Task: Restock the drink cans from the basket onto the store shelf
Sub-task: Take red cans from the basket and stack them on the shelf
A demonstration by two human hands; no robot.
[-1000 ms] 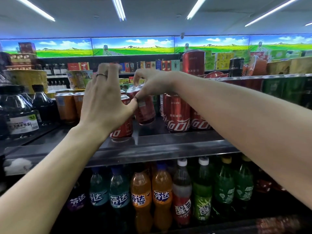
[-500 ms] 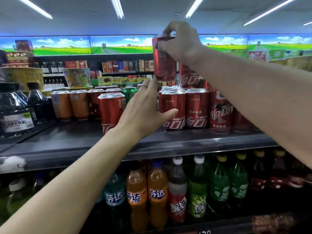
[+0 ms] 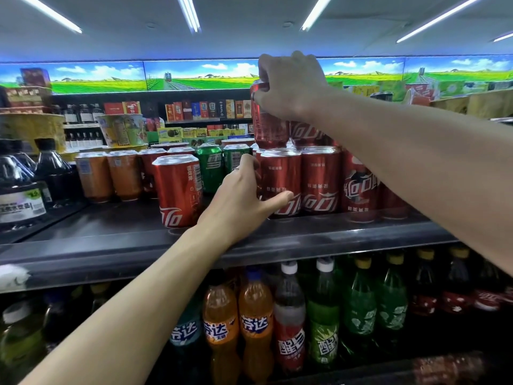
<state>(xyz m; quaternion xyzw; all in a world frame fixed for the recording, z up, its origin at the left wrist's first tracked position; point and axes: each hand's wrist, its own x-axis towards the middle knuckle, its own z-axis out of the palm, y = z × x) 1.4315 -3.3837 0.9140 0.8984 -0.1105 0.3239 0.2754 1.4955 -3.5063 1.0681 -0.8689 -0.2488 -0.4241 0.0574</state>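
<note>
My right hand (image 3: 291, 84) grips the top of a red cola can (image 3: 268, 126), which stands on the tops of the front red cans as a second layer, beside another stacked red can (image 3: 306, 133). My left hand (image 3: 244, 198) wraps the left side of the front-row red can (image 3: 281, 182) below it, thumb across its front. A single red can (image 3: 179, 191) stands apart to the left on the dark shelf (image 3: 111, 245). No basket is in view.
Green cans (image 3: 211, 166) and orange cans (image 3: 108, 175) stand further back on the shelf, dark bottles (image 3: 22, 187) at the far left. Soda bottles (image 3: 255, 329) fill the shelf below. Cup noodles and boxes sit behind.
My right hand has lowered the red can from mid-air onto the top of the front-row cans. My left hand has stayed against the front can, shifting slightly.
</note>
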